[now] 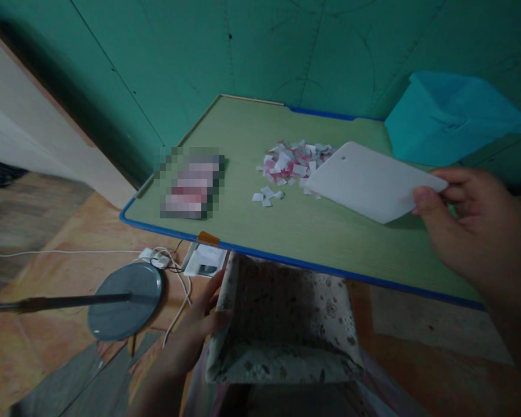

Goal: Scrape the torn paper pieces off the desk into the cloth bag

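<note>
Between the thumb and fingers of my right hand [473, 220] is a thin white plastic board [369, 182] with a small hole near its far end. Its left tip reaches the near right side of a heap of small white and pink paper scraps [286, 165]. Several loose white scraps [267, 196] lie just in front of the heap. My left hand [206, 318] grips the left side of an open fabric-covered bin [286, 362] with a floral print. The bin stands below the table's front edge, its dark inside facing up.
The green table [238, 133] has a blue edge and stands against a green wall. A turquoise bag [447, 124] sits at the back right, a pixelated item [193, 185] at the left. Below are a round grey stand base [125, 301], white cables and a power strip [154, 257].
</note>
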{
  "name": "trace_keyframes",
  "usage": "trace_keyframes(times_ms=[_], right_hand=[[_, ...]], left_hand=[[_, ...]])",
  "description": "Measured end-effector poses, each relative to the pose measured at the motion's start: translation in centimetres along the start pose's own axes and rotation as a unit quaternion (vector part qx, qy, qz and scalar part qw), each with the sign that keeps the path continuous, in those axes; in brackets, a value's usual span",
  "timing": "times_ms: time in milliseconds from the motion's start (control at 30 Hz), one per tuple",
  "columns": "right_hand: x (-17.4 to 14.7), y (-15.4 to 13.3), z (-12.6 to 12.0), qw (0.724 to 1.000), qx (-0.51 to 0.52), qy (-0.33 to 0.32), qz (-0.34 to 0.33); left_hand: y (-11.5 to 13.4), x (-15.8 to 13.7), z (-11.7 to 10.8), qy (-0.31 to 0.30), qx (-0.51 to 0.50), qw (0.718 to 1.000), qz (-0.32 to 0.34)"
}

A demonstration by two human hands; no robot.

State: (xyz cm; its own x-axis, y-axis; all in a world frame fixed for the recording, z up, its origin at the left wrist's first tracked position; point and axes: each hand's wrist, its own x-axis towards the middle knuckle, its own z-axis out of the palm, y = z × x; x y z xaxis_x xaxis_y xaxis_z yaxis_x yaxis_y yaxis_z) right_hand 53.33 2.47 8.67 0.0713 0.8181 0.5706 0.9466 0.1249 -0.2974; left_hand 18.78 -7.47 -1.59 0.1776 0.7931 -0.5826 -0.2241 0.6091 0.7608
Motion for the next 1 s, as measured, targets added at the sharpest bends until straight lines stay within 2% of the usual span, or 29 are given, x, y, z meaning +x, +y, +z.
trace_keyframes(times_ms=[100, 167, 367, 533, 667, 900, 1000], right_hand=[[0.0, 0.6, -0.5, 0.996, -0.082, 0.025, -0.015], [-0.1, 0.7, -0.7, 0.994, -0.101, 0.027, -0.026], [-0.4, 0.6, -0.5, 0.991, -0.121, 0.027, -0.048], [-0.2, -0.1, -0.3, 0.986, -0.149, 0.001, -0.075], [-0.4, -0.9, -0.4, 0.986, -0.128, -0.012, -0.108], [0.2, -0.9, -0.4, 0.976, -0.152, 0.028, -0.155], [0.3, -1.2, 0.1, 0.963, -0.168, 0.043, -0.208]], left_hand=[[-0.3, 0.1, -0.2, -0.025, -0.008, 1.0, 0.003], [-0.4, 0.2, -0.3, -0.026, -0.015, 1.0, 0.002], [-0.1, 0.4, -0.2, -0.018, -0.019, 1.0, -0.012], [-0.1, 0.3, -0.2, -0.026, -0.021, 0.999, -0.014], [-0.1, 0.2, -0.1, -0.019, -0.031, 0.999, -0.018], [-0.1, 0.3, 0.2, -0.01, -0.038, 0.999, -0.019], [-0.2, 0.4, 0.4, 0.011, -0.03, 0.999, -0.023]])
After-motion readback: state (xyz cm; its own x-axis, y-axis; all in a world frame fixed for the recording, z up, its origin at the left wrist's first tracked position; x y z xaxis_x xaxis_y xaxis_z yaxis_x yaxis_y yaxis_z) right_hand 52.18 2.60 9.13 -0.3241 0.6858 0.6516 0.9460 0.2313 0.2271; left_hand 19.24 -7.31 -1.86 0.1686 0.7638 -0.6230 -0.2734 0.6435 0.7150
